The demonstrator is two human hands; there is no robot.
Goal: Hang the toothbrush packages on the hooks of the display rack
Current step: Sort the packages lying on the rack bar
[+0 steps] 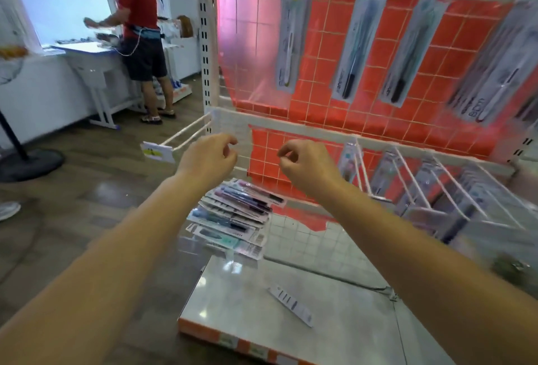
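Note:
A white wire display rack [291, 120] with an orange backing fills the right of the head view. Toothbrush packages [356, 41] hang from its top hooks, and more packages [431, 187] hang on the lower right hooks. A fanned pile of toothbrush packages [235, 216] lies on the bottom shelf [334, 312]. My left hand [208, 158] and my right hand [305, 160] are raised in front of the rack's middle bar, fingers curled, holding nothing. An empty double-wire hook [183, 136] with a price tag sticks out just left of my left hand.
A single flat package [291, 305] lies alone on the shelf's front. A person in a red shirt [139, 32] stands at a white table [87, 56] by the window, back left. A black round stand base [26, 163] sits on the wooden floor at left.

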